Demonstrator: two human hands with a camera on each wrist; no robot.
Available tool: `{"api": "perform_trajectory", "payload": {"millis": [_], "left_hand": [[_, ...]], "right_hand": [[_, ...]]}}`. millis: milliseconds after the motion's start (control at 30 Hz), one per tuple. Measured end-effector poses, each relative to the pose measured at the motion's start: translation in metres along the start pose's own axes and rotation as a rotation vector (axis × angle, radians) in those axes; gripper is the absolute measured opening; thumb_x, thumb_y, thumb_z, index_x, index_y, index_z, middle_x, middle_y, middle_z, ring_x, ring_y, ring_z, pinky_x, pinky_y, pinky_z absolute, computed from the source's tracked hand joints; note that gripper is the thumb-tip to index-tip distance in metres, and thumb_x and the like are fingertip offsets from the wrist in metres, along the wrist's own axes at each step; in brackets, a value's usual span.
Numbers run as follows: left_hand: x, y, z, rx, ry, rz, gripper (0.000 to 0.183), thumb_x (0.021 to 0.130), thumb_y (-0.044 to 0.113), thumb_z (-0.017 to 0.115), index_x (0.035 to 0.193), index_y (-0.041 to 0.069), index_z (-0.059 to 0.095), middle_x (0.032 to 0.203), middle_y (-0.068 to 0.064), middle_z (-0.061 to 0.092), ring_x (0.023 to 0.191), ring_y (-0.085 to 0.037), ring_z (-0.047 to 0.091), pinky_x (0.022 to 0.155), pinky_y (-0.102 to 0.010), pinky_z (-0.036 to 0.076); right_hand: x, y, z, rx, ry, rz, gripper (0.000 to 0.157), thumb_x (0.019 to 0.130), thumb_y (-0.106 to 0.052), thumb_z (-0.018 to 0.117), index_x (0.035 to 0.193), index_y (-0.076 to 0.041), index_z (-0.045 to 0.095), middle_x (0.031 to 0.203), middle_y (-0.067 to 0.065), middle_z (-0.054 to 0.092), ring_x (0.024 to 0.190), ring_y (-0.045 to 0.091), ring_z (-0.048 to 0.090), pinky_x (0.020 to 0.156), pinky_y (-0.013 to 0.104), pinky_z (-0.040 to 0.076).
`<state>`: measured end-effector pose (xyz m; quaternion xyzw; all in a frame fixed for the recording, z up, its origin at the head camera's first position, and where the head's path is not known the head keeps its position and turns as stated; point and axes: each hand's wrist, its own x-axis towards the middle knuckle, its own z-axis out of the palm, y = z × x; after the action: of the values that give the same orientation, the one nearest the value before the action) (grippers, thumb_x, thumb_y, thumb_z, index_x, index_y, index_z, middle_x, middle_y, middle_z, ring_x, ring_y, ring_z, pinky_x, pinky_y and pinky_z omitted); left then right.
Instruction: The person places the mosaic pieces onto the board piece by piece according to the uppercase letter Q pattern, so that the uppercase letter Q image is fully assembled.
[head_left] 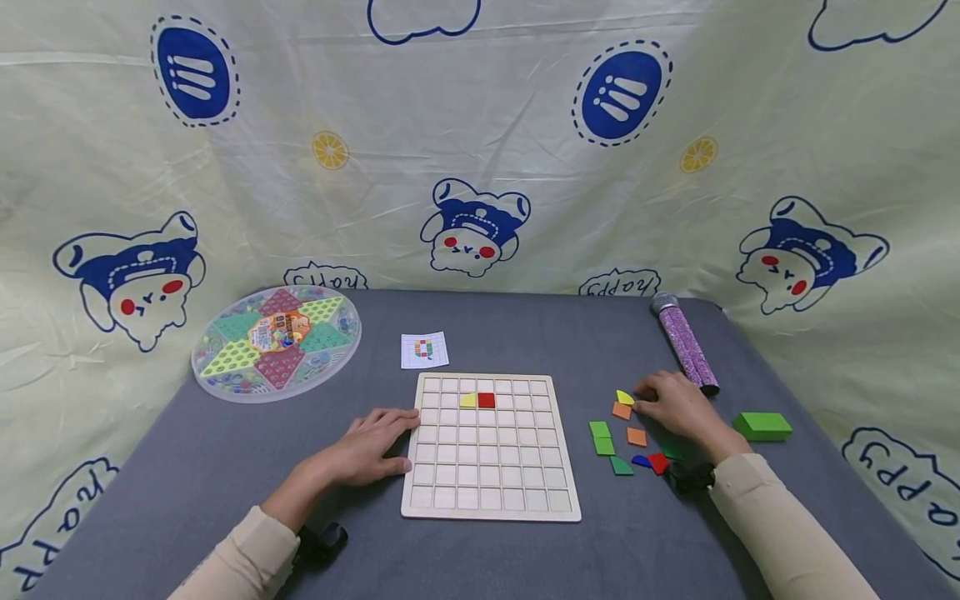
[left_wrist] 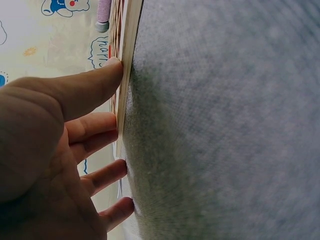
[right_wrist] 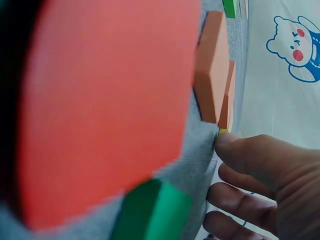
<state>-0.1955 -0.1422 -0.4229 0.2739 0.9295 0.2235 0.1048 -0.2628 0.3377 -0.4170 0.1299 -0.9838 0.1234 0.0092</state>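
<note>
A wooden grid board (head_left: 491, 457) lies mid-table, with a yellow piece (head_left: 468, 401) and a red square (head_left: 486, 401) in its upper part. My left hand (head_left: 367, 446) rests at the board's left edge; thumb and fingertips touch its side, fingers spread. On the right, my right hand (head_left: 678, 407) has thumb and forefinger at the edge of a yellow quarter-round piece (head_left: 624, 397), apparently pinching it. An orange tile (head_left: 622, 411) lies against that piece. In the right wrist view the thumb mostly covers the yellow piece (right_wrist: 223, 131).
Near the right hand lie another orange tile (head_left: 637, 437), green tiles (head_left: 602, 438), a green piece (head_left: 622, 466), a blue piece (head_left: 641, 461) and a red piece (head_left: 657, 463). Around them are a green block (head_left: 762, 427), a purple microphone (head_left: 686, 343), a pattern card (head_left: 424, 351) and a round case (head_left: 225, 332).
</note>
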Motion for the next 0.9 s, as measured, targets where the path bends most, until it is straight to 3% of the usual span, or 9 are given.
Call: {"api": "perform_trajectory", "payload": {"millis": [400, 900], "left_hand": [[-0.001, 0.001, -0.001, -0.006, -0.001, -0.004, 0.060, 0.089, 0.026, 0.065, 0.140, 0.006, 0.043, 0.147, -0.009, 0.039, 0.133, -0.033, 0.033, 0.099, -0.056, 0.027], [-0.001, -0.001, 0.000, 0.005, 0.004, 0.010, 0.060, 0.089, 0.027, 0.065, 0.140, 0.006, 0.043, 0.147, -0.009, 0.039, 0.133, -0.033, 0.034, 0.098, -0.056, 0.028]], "right_hand": [[0.008, -0.006, 0.001, -0.026, -0.038, 0.000, 0.028, 0.084, -0.022, 0.068, 0.104, -0.004, 0.069, 0.099, 0.013, 0.064, 0.097, 0.033, 0.054, 0.083, 0.052, 0.041], [0.013, -0.013, 0.001, -0.055, -0.051, -0.044, 0.025, 0.083, -0.021, 0.068, 0.102, -0.006, 0.070, 0.090, 0.007, 0.060, 0.086, 0.025, 0.053, 0.075, 0.044, 0.040]]}}
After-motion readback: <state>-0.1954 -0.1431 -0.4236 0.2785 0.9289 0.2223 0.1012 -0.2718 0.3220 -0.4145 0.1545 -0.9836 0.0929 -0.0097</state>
